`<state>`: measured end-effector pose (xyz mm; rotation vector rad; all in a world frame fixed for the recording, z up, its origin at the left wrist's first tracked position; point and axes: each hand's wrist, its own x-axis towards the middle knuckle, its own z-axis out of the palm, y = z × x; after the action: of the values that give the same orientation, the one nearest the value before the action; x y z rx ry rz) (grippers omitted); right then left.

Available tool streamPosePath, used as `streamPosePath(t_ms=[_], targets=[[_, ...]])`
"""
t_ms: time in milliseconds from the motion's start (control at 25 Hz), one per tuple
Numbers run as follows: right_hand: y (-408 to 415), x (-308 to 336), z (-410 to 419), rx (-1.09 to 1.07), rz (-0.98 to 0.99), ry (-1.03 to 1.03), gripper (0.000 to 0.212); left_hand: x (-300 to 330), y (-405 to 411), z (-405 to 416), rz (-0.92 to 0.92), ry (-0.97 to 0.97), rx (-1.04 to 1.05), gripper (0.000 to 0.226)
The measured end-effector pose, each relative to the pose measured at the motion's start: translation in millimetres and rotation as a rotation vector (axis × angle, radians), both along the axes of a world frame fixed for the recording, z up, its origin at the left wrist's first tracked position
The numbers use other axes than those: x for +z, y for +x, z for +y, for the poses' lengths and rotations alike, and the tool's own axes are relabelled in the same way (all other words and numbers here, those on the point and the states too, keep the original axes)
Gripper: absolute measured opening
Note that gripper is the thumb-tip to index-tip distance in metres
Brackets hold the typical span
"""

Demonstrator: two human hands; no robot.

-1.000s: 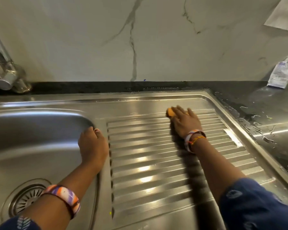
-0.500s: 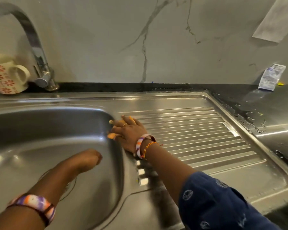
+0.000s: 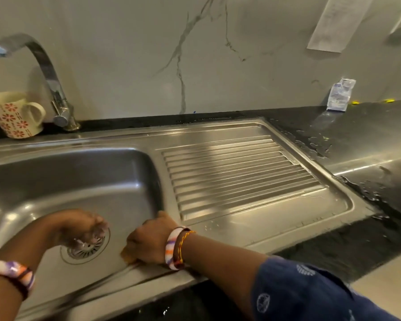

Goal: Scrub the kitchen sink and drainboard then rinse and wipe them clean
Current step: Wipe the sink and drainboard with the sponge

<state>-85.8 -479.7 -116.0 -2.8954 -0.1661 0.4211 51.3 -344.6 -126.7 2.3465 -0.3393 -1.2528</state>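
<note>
Steel sink [image 3: 83, 181] occupies the left, its ribbed drainboard [image 3: 239, 174] running rightward along the tabletop [image 3: 368, 144]. Right hand [image 3: 148, 244], knuckles up, grip curled on an orange scrubber [image 3: 128, 257] at the basin's near-right rim. Left hand [image 3: 79, 228] hangs over the drain, fingers loosely curled, grip empty.

Cream mug [image 3: 12, 114] — red flowers; navy sleeve [image 3: 310, 295].
</note>
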Motion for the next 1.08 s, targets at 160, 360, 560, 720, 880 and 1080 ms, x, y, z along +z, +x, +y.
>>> streamPosePath(t_ms=[160,360,560,720,880,1080], targets=[[-9,9,-31,-0.292,-0.004,0.888,0.037,12,-12,-33,0.051,-0.180,0.047,0.016],[-42,23,-145,-0.817,-0.506,0.653,0.045,15,-16,-104,-0.173,-0.257,0.089,0.029],[-84,4,-260,-1.461,-0.210,-0.029,0.072,-5,-8,-165,-0.513,-0.256,0.248,0.055],[-56,-18,-311,-1.449,-0.082,-0.167,0.073,-29,24,-182,-0.881,-0.311,0.410,0.044],[2,-20,-366,-1.534,-0.141,-0.179,0.076,-36,56,-202,-0.991,-0.342,0.561,0.035],[71,-20,-433,-1.375,-0.257,-0.191,0.071,-51,65,-204,-1.093,-0.348,0.572,0.029]])
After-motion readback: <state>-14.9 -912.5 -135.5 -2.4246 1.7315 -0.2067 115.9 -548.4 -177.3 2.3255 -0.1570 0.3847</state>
